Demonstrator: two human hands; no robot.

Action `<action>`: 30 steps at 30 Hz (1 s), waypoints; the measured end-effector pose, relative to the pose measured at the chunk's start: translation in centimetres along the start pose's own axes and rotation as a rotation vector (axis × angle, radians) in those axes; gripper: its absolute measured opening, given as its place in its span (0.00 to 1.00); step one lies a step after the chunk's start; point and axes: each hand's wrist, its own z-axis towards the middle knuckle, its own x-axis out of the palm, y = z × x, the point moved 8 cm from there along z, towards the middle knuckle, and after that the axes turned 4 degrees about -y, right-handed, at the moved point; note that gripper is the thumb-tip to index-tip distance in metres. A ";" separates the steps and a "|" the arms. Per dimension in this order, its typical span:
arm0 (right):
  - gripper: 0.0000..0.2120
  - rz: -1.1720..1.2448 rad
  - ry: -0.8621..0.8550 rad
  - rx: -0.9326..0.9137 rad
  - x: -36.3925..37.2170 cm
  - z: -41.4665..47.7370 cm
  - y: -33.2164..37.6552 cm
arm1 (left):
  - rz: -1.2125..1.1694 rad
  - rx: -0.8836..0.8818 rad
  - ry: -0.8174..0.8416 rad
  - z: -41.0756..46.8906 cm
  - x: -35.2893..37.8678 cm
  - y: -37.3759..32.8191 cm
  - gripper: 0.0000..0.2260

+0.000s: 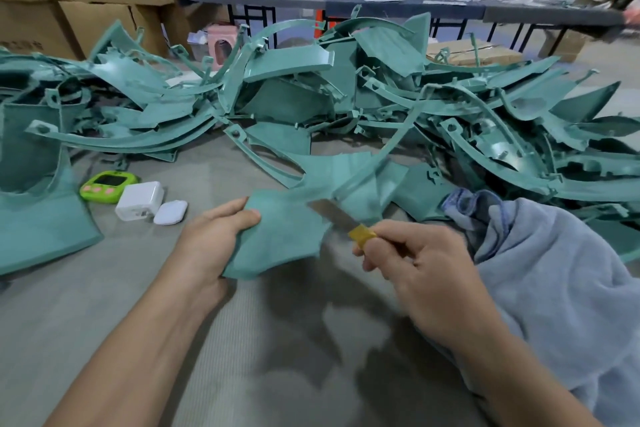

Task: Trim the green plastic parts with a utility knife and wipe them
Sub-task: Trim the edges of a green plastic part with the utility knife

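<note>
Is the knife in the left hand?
No, the right hand grips the knife, while the left hand holds a green part.

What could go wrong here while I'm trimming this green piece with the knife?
1. The right hand aims the utility knife blade across the green part toward the left hand, which grips the opposite edge. A slip could probably reach the thumb.
2. Only that one grip steadies the part, so it may flex or twist under the blade and spoil the cut.
</note>
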 end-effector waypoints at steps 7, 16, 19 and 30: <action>0.13 -0.188 -0.001 0.090 0.5 0.1 -1.1 | -0.017 0.024 0.013 0.6 -0.2 -0.1 0.10; 0.11 -0.164 -0.062 0.066 -0.7 0.9 -2.3 | 0.003 0.043 -0.017 1.1 -0.7 0.1 0.10; 0.10 -0.080 0.086 0.068 0.6 0.7 -2.3 | -0.005 0.046 -0.015 1.1 -0.9 0.1 0.10; 0.11 -0.150 0.057 0.112 0.5 1.4 -3.9 | 0.044 0.098 0.152 0.3 0.9 -0.3 0.12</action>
